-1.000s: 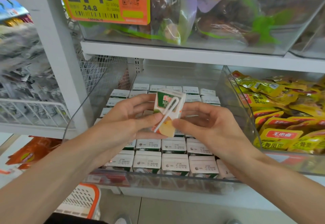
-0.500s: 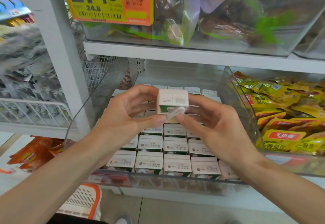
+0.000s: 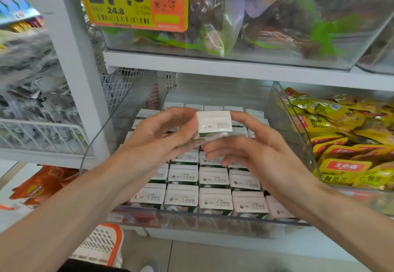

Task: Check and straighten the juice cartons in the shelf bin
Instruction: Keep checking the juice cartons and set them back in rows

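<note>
Juice carton [image 3: 214, 123] held over the middle rows of the clear shelf bin [image 3: 213, 221], pinched between the left hand [image 3: 153, 143] on its left and the right hand [image 3: 262, 154] on its right. Its printed top faces up like the packed cartons [image 3: 214, 202] below, long axis pointing down into the bin. Its slot is hidden.

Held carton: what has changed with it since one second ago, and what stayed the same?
The held carton was turned: its printed front with the straw faced the camera, and now its white top does. The left hand and right hand kept hold of it. The other cartons in the bin stayed put.
</note>
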The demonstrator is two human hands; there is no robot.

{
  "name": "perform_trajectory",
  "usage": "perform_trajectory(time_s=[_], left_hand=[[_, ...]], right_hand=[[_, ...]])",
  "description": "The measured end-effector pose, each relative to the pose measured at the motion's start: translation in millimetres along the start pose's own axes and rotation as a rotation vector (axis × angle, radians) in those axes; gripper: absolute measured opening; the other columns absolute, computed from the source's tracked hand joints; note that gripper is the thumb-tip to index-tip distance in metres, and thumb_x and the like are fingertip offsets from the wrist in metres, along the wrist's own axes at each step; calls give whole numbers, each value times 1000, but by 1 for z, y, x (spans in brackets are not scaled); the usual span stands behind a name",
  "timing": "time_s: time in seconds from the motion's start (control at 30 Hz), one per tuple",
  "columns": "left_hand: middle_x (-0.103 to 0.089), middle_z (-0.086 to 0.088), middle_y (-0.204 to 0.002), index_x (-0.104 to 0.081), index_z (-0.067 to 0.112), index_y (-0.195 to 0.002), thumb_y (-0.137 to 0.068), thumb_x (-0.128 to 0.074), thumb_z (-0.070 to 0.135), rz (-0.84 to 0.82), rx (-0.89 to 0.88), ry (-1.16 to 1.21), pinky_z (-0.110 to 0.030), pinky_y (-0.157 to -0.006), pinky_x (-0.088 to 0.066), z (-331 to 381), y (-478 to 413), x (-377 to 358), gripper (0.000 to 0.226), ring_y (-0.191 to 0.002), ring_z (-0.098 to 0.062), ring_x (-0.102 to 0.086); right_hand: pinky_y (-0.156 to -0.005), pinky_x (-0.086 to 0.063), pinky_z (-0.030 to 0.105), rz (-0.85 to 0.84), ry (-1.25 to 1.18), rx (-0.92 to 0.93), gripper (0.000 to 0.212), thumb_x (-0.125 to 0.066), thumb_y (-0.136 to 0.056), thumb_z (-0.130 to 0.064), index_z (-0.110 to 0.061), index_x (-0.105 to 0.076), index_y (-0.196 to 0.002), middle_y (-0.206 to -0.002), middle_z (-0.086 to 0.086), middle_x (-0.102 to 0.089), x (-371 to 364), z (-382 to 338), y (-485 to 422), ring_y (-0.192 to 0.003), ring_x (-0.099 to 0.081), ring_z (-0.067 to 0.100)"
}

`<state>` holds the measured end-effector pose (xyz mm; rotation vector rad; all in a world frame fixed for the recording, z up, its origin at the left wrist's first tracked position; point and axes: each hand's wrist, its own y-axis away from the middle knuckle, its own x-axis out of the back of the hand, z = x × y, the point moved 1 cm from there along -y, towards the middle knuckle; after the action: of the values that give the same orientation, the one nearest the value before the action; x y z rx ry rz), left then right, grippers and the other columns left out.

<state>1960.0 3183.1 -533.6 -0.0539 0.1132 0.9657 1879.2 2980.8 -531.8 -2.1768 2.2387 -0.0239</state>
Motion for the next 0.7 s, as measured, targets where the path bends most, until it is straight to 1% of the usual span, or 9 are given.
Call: perform_trajectory(time_s=[0.03,0.1,0.17,0.23,0.33,0.43,0.5,0.6,0.7], left_hand=[[-73,1,-131,-75,24,-121,-83,-77,38,-14,3,-4,-24,-99,-56,0,1,1,42,-124,-15,-69],[-73,4,-132,-75,26,-123,-82,-77,39,-51,14,-31,-24,-102,-55,-2,2,1,43,-127,-14,-67],[-72,8,-133,-75,31,-122,-82,-81,44,-82,27,-78,-32,-109,-51,-2,2,1,43,-129,-13,-66],[-71,9,-133,-74,35,-123,-83,-84,48,-92,33,-102,-33,-110,-50,-3,2,1,43,-128,-12,-66],[-72,2,-133,-70,34,-130,-84,-81,45,-66,51,-26,-26,-103,-55,-4,0,2,49,-124,-15,-69],[-76,-4,-126,-65,28,-136,-86,-74,49,-17,113,42,-29,-93,-60,-5,-3,2,55,-117,-20,-74],[-79,-7,-119,-72,25,-128,-85,-70,59,-1,190,19,-30,-82,-64,-4,-4,1,54,-107,-24,-78],[-81,-12,-106,-83,23,-106,-78,-70,70,-28,266,-31,-26,-64,-62,-3,-5,-3,56,-83,-23,-79],[-81,-12,-102,-84,19,-103,-76,-77,60,2,256,-39,-24,-61,-60,-4,-6,-4,49,-79,-20,-78]], right_hand=[[-73,-60,24,0,-69,-45,38,-40,-109,-6,-22,-63,-135,-101,20,-81,0,-2,-1,-94,-80,30],[-70,-61,27,11,-194,-120,35,-36,-111,-20,-19,-66,-129,-97,28,-78,-1,-5,-2,-86,-78,32],[-70,-61,29,26,-234,-166,33,-43,-111,-37,-18,-69,-121,-93,28,-77,-3,-4,-3,-81,-75,31],[-69,-61,29,35,-233,-173,25,-55,-107,-40,-21,-71,-112,-90,27,-76,-4,-4,-3,-78,-74,31],[-71,-62,30,52,-256,-164,13,-67,-97,-36,-27,-73,-104,-93,25,-77,-4,-4,-4,-80,-74,31],[-77,-62,29,45,-199,-116,8,-64,-104,-33,-27,-70,-106,-101,23,-79,-1,-3,-4,-86,-76,30],[-79,-61,27,30,-134,-92,8,-64,-105,-32,-30,-68,-111,-105,20,-80,0,-2,-4,-90,-77,29],[-79,-61,26,38,-82,-90,34,-70,-95,-38,-41,-61,-127,-106,18,-80,-1,2,-3,-92,-78,28],[-79,-61,25,72,-104,-141,66,-80,-87,-39,-42,-43,-142,-103,16,-81,-1,7,-5,-93,-79,26]])
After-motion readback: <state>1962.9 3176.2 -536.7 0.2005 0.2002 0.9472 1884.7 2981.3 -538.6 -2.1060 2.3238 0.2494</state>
